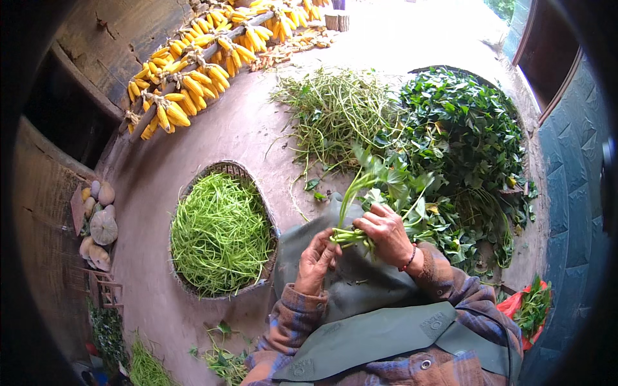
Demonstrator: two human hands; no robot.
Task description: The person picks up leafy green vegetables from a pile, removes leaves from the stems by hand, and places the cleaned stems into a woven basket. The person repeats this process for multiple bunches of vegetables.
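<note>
Above the grey-green apron [381, 284] on my lap, both hands work at a bunch of green leafy stems [351, 235]. My right hand [384, 231] grips the bunch, and its leaves [393, 181] blur above and beyond the knuckles. At the cut ends, my left hand [316, 258] pinches the stems between thumb and fingers. Left of my knees stands a woven basket [273, 231] heaped with stripped green stems [219, 234]. Ahead and to the right is a large pile of dark leafy vines [458, 125], spreading close to my right hand.
A heap of bare, paler vines [343, 116] lies ahead on the floor. Yellow corn cobs [193, 87] hang from a pole at upper left. Pumpkins [103, 227] line the left wall. Behind my right elbow is a red bag [514, 309] with greens; more stems [145, 364] lie lower left.
</note>
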